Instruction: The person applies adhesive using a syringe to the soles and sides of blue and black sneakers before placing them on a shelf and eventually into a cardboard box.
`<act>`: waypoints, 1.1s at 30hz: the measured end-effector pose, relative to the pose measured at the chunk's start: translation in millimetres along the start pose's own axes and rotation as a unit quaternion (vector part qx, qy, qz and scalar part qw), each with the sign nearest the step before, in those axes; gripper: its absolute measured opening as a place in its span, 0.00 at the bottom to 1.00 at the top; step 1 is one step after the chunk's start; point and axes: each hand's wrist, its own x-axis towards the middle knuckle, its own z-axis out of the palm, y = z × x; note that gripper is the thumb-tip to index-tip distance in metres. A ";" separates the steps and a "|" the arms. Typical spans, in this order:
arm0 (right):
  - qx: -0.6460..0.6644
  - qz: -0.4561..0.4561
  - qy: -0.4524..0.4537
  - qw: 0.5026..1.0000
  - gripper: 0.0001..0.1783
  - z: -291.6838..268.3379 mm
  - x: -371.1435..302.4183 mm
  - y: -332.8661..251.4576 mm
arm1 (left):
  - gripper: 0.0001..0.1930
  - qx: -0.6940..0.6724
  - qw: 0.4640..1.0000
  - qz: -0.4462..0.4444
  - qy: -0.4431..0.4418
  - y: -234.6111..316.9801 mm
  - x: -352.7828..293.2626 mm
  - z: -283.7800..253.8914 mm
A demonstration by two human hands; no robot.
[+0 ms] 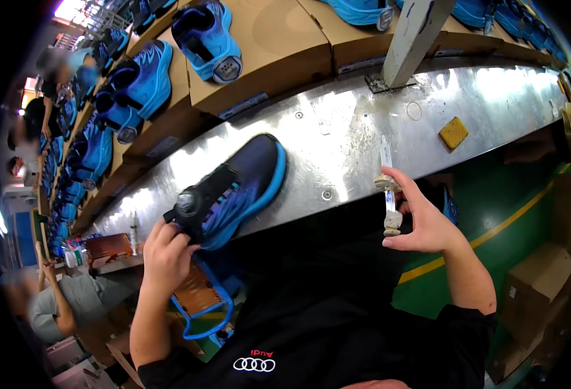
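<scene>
A dark blue and black sports shoe (233, 188) with a bright blue sole lies on the metal bench (311, 155), its toe pointing away to the right. At its near-left end my left hand (167, 254) is closed, fingers pinching the collar edge. A rounded shiny dark part (189, 202) shows just beside those fingers. My right hand (421, 217) holds a slim clear syringe (390, 198) upright between thumb and fingers, past the bench's near edge. Dirty whitish wrapping covers its ends, and its narrow tip points away from me.
Cardboard boxes (266, 52) carrying blue shoes (207, 42) line the bench's far side. A metal post (415, 42) rises there. On the right lie a yellow-brown block (453, 133) and a rubber band (414, 111). A blue-framed stool (201, 298) stands below left; co-workers (71, 305) are at far left.
</scene>
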 end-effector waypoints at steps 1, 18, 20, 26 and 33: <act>0.008 0.031 -0.028 0.999 0.59 -4.0 -1.1 -0.3 | 0.13 -0.005 1.000 -0.016 0.019 -1.6 1.3 3.4; -0.119 -0.015 0.008 0.993 0.65 24.1 -34.1 3.9 | 0.32 -0.002 0.993 0.115 0.024 1.9 58.1 -16.5; 0.013 -0.023 0.068 0.997 0.68 23.2 -53.0 13.7 | 0.23 0.041 0.976 0.194 0.086 15.6 49.2 -6.0; 0.269 -0.046 0.178 0.945 0.75 34.6 -34.5 -49.3 | 0.16 -0.122 0.962 0.210 0.126 33.8 28.3 46.8; 0.390 -0.091 -0.057 0.915 0.61 66.1 26.3 -93.4 | 0.15 -0.177 0.941 0.199 0.209 35.0 21.7 71.6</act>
